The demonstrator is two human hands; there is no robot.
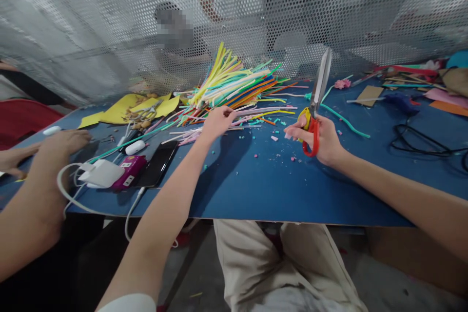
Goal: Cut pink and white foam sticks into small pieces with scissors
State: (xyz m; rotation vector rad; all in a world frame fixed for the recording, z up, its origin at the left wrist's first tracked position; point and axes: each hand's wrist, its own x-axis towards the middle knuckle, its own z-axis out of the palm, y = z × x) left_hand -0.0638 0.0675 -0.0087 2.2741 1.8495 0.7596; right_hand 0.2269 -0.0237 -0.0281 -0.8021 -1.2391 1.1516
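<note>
My left hand (pixel 216 122) reaches forward over the blue table (pixel 256 180) to a heap of coloured foam strips (pixel 234 85). Its fingers are curled at the near edge of the heap, touching pale pink strips; whether any strip is pinched I cannot make out. My right hand (pixel 321 139) is closed round the red and yellow handles of a pair of scissors (pixel 318 92). The blades point up and away and are closed. Small cut foam bits lie scattered between both hands.
Another person's arm and hand (pixel 54 148) rest at the left by a white charger (pixel 102 173), a magenta power bank (pixel 129 171) and a black phone (pixel 159 163). Yellow sheets (pixel 124 107) lie beyond. A glue gun (pixel 402 102) and black cable (pixel 420 141) sit right. A perforated metal screen (pixel 256 9) closes the far edge.
</note>
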